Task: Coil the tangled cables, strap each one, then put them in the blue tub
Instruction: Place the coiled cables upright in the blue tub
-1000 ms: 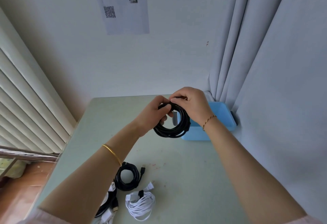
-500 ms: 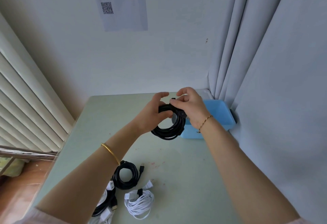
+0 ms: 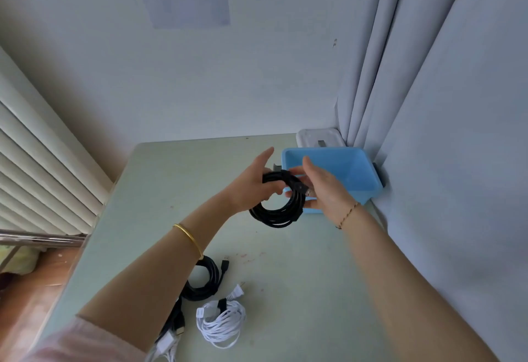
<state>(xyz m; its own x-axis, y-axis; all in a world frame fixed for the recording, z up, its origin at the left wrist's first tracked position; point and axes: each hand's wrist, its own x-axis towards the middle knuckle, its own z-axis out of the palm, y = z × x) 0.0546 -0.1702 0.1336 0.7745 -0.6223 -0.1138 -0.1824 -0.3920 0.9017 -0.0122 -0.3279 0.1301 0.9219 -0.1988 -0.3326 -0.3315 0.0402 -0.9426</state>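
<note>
1. Two hands hold one black coil (image 3: 274, 216) in the air above the table (image 3: 285, 276), just in front of the blue tub (image 3: 368, 167) and not inside it.
2. The left hand (image 3: 251, 187) grips the coil's upper left side, with thumb and lower fingers curled round the loops and the forefinger stretched upward.
3. The right hand (image 3: 323, 190) is at the coil's upper right, beside a plug end. It seems to pinch the loops between thumb and fingers, though blur leaves this uncertain.
4. Nearer the person, a second black coil (image 3: 203, 281) and a white coil (image 3: 223, 324) lie on the table, well apart from the tub.
5. More cables (image 3: 171, 336) lie at the lower edge, beside the left forearm.
6. A white container (image 3: 317, 136) sits just behind the tub, against the curtain (image 3: 428, 104).
</note>
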